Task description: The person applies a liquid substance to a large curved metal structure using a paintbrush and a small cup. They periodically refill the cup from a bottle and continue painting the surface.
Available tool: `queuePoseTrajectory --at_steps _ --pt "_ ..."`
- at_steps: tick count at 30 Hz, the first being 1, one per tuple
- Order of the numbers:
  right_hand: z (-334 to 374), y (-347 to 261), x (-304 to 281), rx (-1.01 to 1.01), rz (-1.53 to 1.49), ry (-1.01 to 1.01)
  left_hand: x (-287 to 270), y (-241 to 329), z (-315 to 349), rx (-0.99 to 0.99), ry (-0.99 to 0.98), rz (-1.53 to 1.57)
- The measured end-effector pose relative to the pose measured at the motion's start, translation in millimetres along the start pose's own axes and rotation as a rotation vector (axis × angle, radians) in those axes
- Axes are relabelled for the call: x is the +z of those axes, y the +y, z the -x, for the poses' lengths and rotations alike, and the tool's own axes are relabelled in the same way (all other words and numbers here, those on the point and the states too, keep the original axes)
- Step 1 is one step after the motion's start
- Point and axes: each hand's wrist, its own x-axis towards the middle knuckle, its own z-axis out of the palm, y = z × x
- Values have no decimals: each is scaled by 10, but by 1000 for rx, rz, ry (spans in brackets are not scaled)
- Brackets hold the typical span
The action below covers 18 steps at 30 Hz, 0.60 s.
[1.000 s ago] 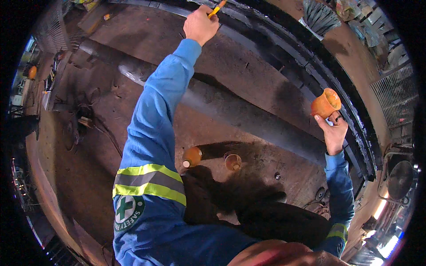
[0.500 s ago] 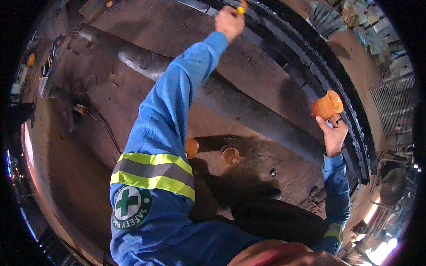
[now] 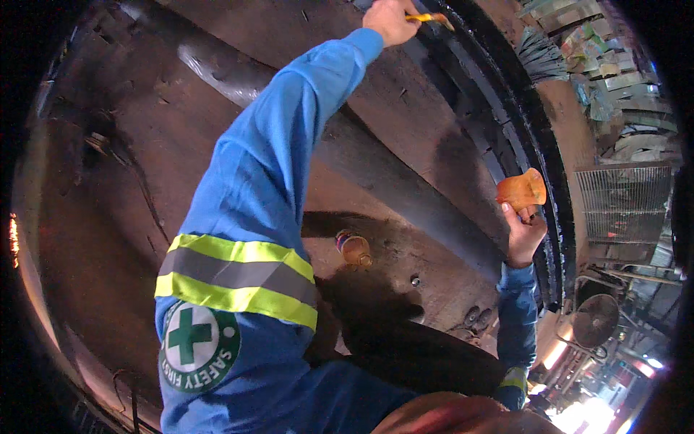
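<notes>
My left hand (image 3: 390,22), at the far end of my outstretched arm, is closed on a paintbrush (image 3: 439,19) with a yellow handle. The brush's bristles point right, over a long black beam (image 3: 531,137) with a wet-looking shine; whether they touch it I cannot tell. At the right, my right hand (image 3: 525,235) grips an orange cup (image 3: 520,189) with a flared rim from below. The cup leans, its mouth facing right, beside the beam's nearer part. What is inside it is hidden from here.
A thick grey pipe (image 3: 405,188) crosses the brown ground diagonally. Nearer me lie a small container (image 3: 354,248) and a little round object (image 3: 415,281). Beyond the beam are a bundle of thin strips (image 3: 542,54), a metal grate (image 3: 623,202) and a round fan (image 3: 596,320).
The paintbrush has swung from pointing up to pointing right, towards the beam. The orange cup has tipped further sideways. The whole view has shifted, and an orange object by my left sleeve is now hidden.
</notes>
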Motion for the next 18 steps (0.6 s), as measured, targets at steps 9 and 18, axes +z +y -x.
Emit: queuePoseTrajectory --at_steps 9,18 --pt "-80 15 71 57 93 4 497 278 305 -379 150 169" --pt "-312 -377 349 50 208 34 570 866 801 29 -422 375"
